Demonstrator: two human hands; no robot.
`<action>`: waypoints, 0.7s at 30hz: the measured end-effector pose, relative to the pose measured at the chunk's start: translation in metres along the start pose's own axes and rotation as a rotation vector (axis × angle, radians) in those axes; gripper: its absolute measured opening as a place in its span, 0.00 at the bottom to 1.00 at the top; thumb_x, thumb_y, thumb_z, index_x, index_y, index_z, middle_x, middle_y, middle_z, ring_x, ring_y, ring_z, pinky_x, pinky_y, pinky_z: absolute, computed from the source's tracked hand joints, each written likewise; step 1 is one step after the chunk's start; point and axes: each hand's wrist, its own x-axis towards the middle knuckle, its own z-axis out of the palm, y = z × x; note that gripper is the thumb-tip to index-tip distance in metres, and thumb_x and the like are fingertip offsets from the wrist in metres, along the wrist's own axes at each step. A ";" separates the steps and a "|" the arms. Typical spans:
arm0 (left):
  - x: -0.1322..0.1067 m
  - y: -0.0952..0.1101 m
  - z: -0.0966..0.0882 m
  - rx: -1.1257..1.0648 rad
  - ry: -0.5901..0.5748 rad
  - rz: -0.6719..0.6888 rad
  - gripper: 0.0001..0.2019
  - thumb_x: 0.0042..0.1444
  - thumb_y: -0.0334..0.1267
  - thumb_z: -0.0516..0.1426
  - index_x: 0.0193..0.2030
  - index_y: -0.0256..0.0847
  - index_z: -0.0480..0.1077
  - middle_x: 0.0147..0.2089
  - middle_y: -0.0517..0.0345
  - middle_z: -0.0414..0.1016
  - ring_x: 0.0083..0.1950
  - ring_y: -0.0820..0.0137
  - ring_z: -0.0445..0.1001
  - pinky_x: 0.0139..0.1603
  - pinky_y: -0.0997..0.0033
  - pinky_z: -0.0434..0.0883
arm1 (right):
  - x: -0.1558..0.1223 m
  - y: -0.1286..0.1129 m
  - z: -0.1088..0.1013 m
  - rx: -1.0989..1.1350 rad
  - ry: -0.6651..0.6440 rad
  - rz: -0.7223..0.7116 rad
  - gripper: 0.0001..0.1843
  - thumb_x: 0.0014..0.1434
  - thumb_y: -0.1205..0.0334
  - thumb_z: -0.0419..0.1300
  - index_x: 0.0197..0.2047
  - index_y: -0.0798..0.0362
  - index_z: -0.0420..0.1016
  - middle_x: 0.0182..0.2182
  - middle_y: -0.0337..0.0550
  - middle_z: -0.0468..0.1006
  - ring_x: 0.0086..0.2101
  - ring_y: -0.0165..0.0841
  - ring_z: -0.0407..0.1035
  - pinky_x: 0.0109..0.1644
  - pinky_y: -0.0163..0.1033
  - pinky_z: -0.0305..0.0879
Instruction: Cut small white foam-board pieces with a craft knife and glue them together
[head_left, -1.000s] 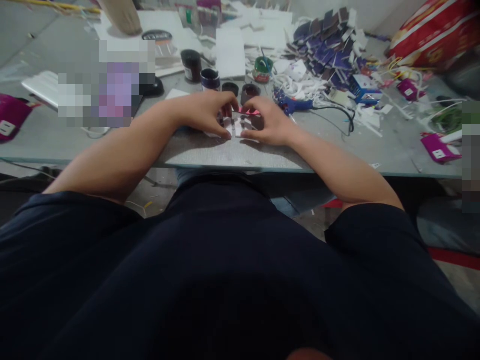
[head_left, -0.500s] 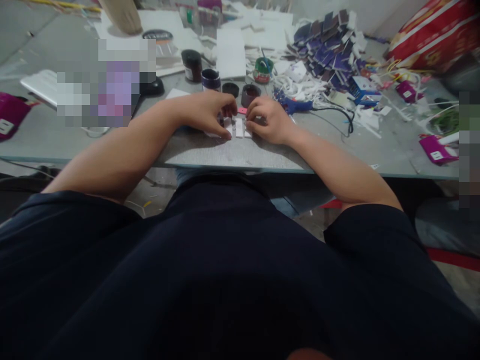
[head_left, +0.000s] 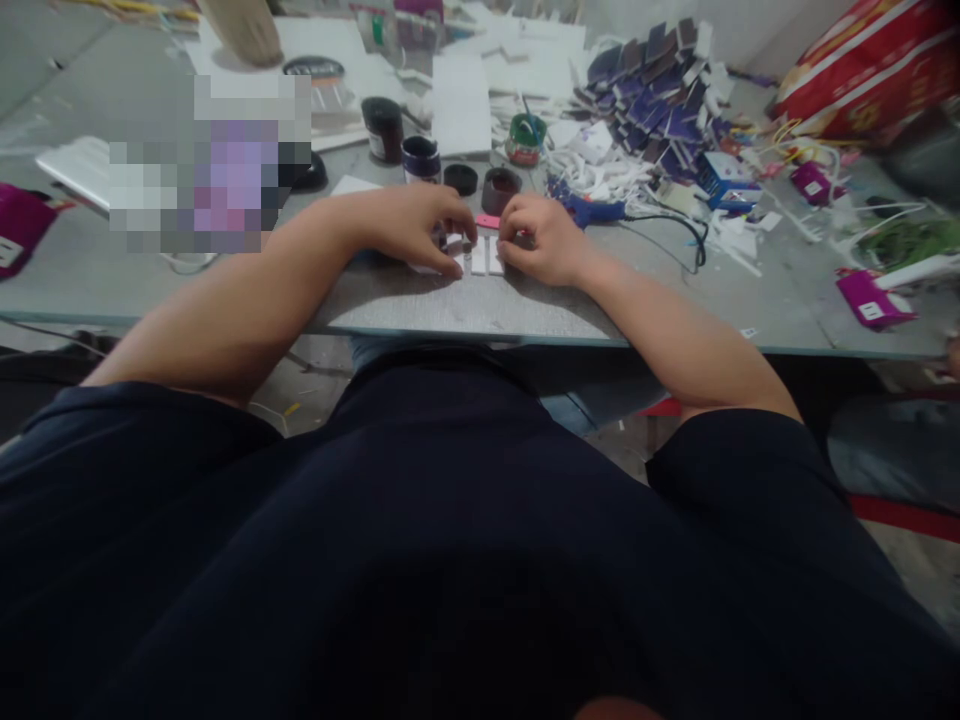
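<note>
Both hands rest on the grey table [head_left: 420, 305] near its front edge. My left hand [head_left: 409, 225] is curled, its fingertips pressed on small white foam pieces [head_left: 480, 257] that lie between the two hands. My right hand [head_left: 544, 238] is closed in a loose fist right of those pieces, fingertips pinched at their edge; what it grips is too small to make out. A small pink piece [head_left: 487, 221] lies just behind the white ones.
Dark paint jars [head_left: 420, 157] and lids stand behind the hands. A blue glue gun [head_left: 592, 210] with a black cord lies to the right. Purple and white scraps [head_left: 660, 100] pile up at the back right. Magenta boxes [head_left: 870, 298] sit at both sides.
My right hand has drawn its fingers in from spread over the pieces to a tight fist. The white pieces now show between the hands. The left hand has barely moved.
</note>
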 end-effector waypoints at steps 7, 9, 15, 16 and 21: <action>0.000 -0.001 -0.001 0.026 -0.004 0.012 0.54 0.57 0.88 0.66 0.83 0.60 0.86 0.60 0.55 0.89 0.65 0.48 0.75 0.74 0.45 0.73 | -0.003 -0.001 -0.004 -0.035 0.004 0.019 0.21 0.73 0.47 0.79 0.35 0.40 0.74 0.45 0.52 0.90 0.60 0.63 0.86 0.69 0.77 0.87; -0.001 -0.001 -0.002 0.044 0.002 0.032 0.51 0.60 0.84 0.66 0.82 0.57 0.87 0.65 0.52 0.87 0.62 0.50 0.76 0.71 0.44 0.75 | -0.003 0.000 -0.004 -0.026 0.010 0.021 0.21 0.73 0.46 0.81 0.35 0.39 0.76 0.45 0.53 0.89 0.60 0.65 0.85 0.68 0.78 0.87; 0.000 -0.007 0.000 0.046 -0.001 0.033 0.52 0.63 0.85 0.67 0.84 0.56 0.85 0.63 0.51 0.89 0.66 0.48 0.76 0.73 0.45 0.74 | -0.003 0.000 -0.006 -0.016 0.021 0.019 0.24 0.71 0.47 0.81 0.34 0.39 0.71 0.47 0.53 0.89 0.59 0.64 0.84 0.65 0.75 0.85; 0.001 -0.007 0.000 0.047 0.003 0.039 0.52 0.63 0.84 0.67 0.84 0.55 0.85 0.62 0.51 0.89 0.65 0.48 0.76 0.72 0.45 0.74 | -0.003 0.000 -0.006 -0.016 0.020 0.022 0.24 0.71 0.46 0.81 0.34 0.39 0.71 0.47 0.53 0.89 0.58 0.63 0.84 0.66 0.75 0.85; -0.001 -0.004 -0.002 0.063 0.021 0.069 0.50 0.62 0.82 0.67 0.80 0.52 0.88 0.63 0.49 0.86 0.61 0.51 0.76 0.68 0.46 0.78 | -0.003 0.000 -0.007 -0.016 0.001 0.049 0.25 0.72 0.45 0.80 0.34 0.38 0.70 0.43 0.52 0.87 0.57 0.59 0.82 0.63 0.69 0.84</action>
